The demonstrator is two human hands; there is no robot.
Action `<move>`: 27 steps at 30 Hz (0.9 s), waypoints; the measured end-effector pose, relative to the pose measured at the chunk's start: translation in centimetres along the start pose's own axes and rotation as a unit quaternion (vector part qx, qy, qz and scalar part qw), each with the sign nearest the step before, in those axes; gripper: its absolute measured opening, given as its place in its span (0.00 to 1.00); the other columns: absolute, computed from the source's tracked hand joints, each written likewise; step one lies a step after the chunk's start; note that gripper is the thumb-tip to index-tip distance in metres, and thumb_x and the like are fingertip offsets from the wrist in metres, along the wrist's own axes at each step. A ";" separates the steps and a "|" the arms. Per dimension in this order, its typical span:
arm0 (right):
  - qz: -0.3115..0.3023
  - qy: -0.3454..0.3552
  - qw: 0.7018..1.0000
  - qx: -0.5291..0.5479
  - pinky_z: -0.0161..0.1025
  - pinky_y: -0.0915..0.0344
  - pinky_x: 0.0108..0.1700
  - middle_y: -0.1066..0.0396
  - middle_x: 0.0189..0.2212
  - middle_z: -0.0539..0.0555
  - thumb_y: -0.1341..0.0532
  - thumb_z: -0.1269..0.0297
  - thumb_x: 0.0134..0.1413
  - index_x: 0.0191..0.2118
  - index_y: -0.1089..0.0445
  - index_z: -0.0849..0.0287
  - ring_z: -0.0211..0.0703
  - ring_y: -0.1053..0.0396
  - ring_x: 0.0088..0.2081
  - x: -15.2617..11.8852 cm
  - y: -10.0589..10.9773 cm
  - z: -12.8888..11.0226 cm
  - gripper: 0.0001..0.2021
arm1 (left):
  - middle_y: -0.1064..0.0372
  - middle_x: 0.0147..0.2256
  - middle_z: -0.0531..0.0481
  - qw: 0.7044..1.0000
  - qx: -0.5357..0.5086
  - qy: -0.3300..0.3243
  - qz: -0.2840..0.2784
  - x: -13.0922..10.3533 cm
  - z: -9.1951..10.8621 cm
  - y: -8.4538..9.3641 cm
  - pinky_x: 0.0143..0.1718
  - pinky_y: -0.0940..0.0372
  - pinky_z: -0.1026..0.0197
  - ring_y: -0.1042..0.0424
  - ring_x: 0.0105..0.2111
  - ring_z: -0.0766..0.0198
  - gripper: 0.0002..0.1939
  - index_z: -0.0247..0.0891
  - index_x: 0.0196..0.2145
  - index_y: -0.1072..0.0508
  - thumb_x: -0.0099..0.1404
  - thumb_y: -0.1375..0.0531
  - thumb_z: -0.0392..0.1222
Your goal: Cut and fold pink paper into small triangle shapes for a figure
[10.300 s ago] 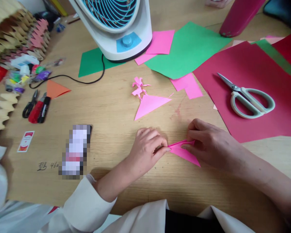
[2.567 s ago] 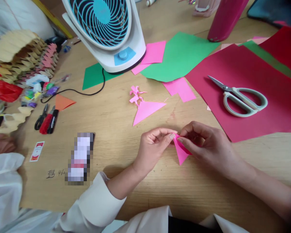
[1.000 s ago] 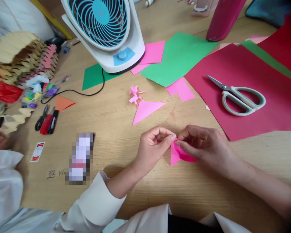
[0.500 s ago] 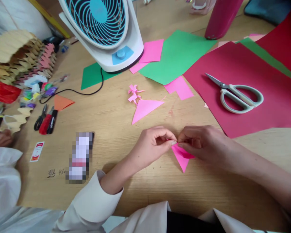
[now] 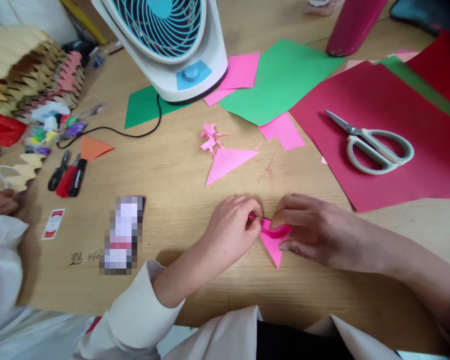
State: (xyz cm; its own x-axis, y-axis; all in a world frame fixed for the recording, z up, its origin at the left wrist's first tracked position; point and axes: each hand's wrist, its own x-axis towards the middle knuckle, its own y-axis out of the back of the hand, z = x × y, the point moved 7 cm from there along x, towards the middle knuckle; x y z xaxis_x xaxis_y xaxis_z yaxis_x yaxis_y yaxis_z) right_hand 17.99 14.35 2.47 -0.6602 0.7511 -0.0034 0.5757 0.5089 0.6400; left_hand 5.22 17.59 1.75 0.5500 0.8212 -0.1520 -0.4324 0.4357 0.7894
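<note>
A small piece of folded pink paper (image 5: pixel 273 246) lies on the wooden table, its point toward me and a flap raised along its upper part. My left hand (image 5: pixel 234 227) pinches its left corner between thumb and fingers. On its right side, my right hand (image 5: pixel 311 232) has the fingers at the raised flap and the thumb against the lower edge. Beyond my hands is another folded pink triangle (image 5: pixel 230 162), with small pink paper scraps (image 5: pixel 211 137) at its tip.
Scissors (image 5: pixel 375 147) lie on a dark red sheet (image 5: pixel 408 105) at right. A white fan (image 5: pixel 193 75), green paper (image 5: pixel 281 82) and a magenta bottle (image 5: pixel 354 27) stand or lie farther back. At left are a phone (image 5: pixel 122 235), cutters (image 5: pixel 69 177) and a co-worker's hand (image 5: pixel 0 201).
My right thumb has come away from the upper corner and moved down along the paper, the hand opening wider. My left hand has shifted slightly left, still pinching the corner.
</note>
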 end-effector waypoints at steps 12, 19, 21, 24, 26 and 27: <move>0.013 0.027 0.994 -0.107 0.45 0.42 0.42 0.32 0.37 0.54 0.41 0.69 0.60 0.38 0.29 0.57 0.47 0.37 0.39 0.6 -1.6 -0.1 0.04 | 0.35 0.35 0.51 0.993 0.035 -0.113 -0.002 -0.7 0.2 -0.4 0.39 0.36 0.59 0.34 0.37 0.62 0.07 0.38 0.31 0.32 0.63 0.44 0.28; 0.012 0.000 0.993 -0.115 0.44 0.45 0.40 0.31 0.32 0.51 0.40 0.67 0.60 0.35 0.30 0.56 0.46 0.36 0.37 0.8 -1.9 -0.3 0.02 | 0.32 0.39 0.49 0.982 -0.012 -0.178 -0.062 -1.5 -0.2 -0.3 0.44 0.36 0.60 0.32 0.41 0.63 0.11 0.37 0.39 0.30 0.68 0.49 0.27; 0.024 -0.008 0.992 -0.126 0.44 0.46 0.40 0.31 0.30 0.51 0.39 0.63 0.60 0.33 0.30 0.57 0.45 0.36 0.35 0.9 -1.9 -0.3 0.06 | 0.32 0.40 0.48 0.980 -0.012 -0.186 -0.064 -1.6 -0.3 -0.1 0.47 0.36 0.58 0.32 0.43 0.62 0.10 0.37 0.41 0.29 0.69 0.48 0.29; 0.046 -0.015 0.989 -0.138 0.43 0.46 0.39 0.32 0.28 0.51 0.41 0.66 0.61 0.29 0.32 0.58 0.44 0.38 0.34 0.9 -1.8 -0.5 0.09 | 0.32 0.40 0.48 0.978 -0.002 -0.200 -0.057 -1.8 -0.3 0.2 0.50 0.38 0.56 0.33 0.44 0.61 0.07 0.37 0.42 0.29 0.70 0.45 0.33; 0.053 -0.016 0.988 -0.147 0.42 0.47 0.38 0.33 0.28 0.51 0.42 0.69 0.61 0.27 0.35 0.58 0.44 0.39 0.33 0.9 -1.8 -0.6 0.09 | 0.31 0.40 0.48 0.977 -0.004 -0.208 -0.052 -1.8 -0.3 0.3 0.51 0.38 0.55 0.33 0.45 0.60 0.05 0.37 0.42 0.28 0.69 0.43 0.35; 0.054 -0.018 0.987 -0.151 0.42 0.47 0.38 0.33 0.27 0.51 0.42 0.69 0.60 0.27 0.36 0.58 0.43 0.40 0.33 0.9 -1.8 -0.6 0.10 | 0.31 0.41 0.48 0.976 -0.008 -0.211 -0.050 -1.8 -0.4 0.3 0.51 0.38 0.55 0.34 0.45 0.60 0.05 0.37 0.42 0.28 0.69 0.42 0.36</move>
State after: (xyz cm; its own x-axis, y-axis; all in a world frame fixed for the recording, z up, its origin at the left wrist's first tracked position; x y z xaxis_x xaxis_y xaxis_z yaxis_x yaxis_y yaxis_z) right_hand 16.08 13.84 1.76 -0.5821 0.8114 0.0534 0.4687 0.2811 0.8375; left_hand 3.81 16.35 2.02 0.8339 0.5509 0.0331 -0.3703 0.5139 0.7738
